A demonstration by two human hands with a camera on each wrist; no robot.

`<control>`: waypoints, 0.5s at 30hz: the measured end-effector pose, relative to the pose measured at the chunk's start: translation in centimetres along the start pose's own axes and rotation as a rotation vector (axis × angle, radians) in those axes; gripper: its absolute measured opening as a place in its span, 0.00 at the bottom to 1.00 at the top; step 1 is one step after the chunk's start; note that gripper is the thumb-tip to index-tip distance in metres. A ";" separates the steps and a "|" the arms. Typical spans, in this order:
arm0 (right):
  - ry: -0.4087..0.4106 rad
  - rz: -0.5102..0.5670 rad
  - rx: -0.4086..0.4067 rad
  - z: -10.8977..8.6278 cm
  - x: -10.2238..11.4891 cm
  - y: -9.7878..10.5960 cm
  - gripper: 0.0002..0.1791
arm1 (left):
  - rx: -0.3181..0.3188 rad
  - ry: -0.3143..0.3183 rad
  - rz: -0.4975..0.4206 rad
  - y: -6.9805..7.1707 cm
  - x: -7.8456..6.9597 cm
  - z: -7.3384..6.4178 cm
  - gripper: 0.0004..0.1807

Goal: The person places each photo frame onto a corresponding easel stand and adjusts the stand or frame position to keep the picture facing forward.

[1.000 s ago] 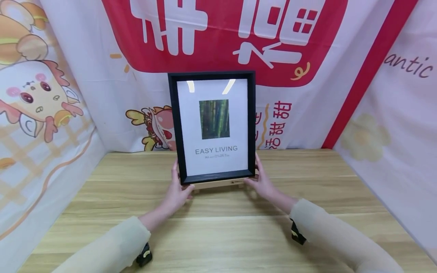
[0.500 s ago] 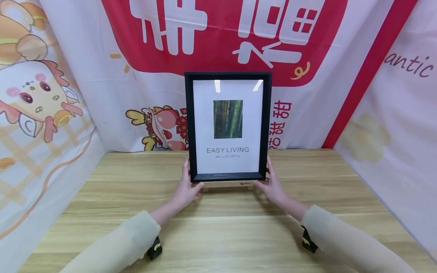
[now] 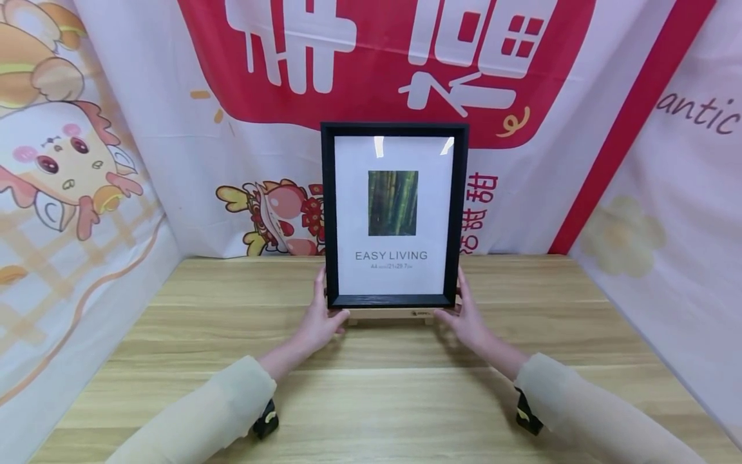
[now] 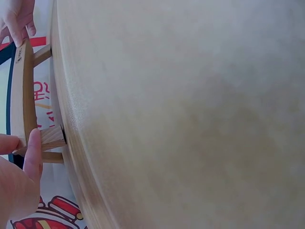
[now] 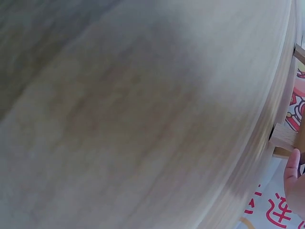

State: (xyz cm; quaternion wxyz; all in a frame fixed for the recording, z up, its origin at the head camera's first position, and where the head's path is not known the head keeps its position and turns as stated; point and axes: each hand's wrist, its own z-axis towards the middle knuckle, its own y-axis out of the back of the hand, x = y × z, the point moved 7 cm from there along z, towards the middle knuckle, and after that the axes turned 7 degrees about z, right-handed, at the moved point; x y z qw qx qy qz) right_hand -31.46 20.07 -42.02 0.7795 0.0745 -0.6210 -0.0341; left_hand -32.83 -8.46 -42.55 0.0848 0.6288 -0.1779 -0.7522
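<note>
A black picture frame (image 3: 394, 301) stands upright near the back of the table in the head view, with a small bamboo print and the words EASY LIVING behind its glass. It rests on the ledge of a light wooden tabletop easel (image 3: 388, 314). My left hand (image 3: 315, 322) grips the easel's lower left end, thumb on the ledge. At the lower right end, my right hand (image 3: 468, 321) grips likewise. The left wrist view shows the ledge (image 4: 24, 95) between left thumb and finger, and short wooden legs (image 4: 51, 137) on the tabletop. The frame hides most of the easel.
The wood-grain table (image 3: 371, 399) spreads in front of the hands. Close behind the frame hangs a printed cloth (image 3: 261, 154) in red and white. Cloth walls with drawings and lettering stand to the left (image 3: 64, 212) and right (image 3: 655, 212).
Both hands have shifted the easel and picture frame to the right, mostly in the first half second. The frame, slightly tilted at first, now looks more level. Both grips stay.
</note>
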 end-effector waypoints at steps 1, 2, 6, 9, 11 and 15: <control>-0.004 -0.003 0.000 0.0 0.0 0.0 0.63 | -0.001 0.001 0.002 0.0 0.0 0.0 0.61; -0.007 -0.004 0.000 0.0 0.0 0.0 0.63 | -0.001 0.001 0.004 0.0 0.0 0.0 0.61; -0.013 -0.019 0.002 0.0 0.0 0.2 0.63 | -0.003 -0.004 0.016 0.0 0.0 0.0 0.61; -0.021 -0.045 0.005 -0.1 0.0 0.3 0.63 | -0.001 -0.004 0.015 0.1 0.0 0.1 0.61; -0.032 -0.068 0.004 -0.2 -0.1 0.6 0.62 | 0.002 -0.007 0.022 0.4 0.2 0.1 0.62; -0.015 -0.091 0.002 -1.1 0.4 1.7 0.59 | 0.018 -0.008 0.106 2.1 0.4 -0.6 0.62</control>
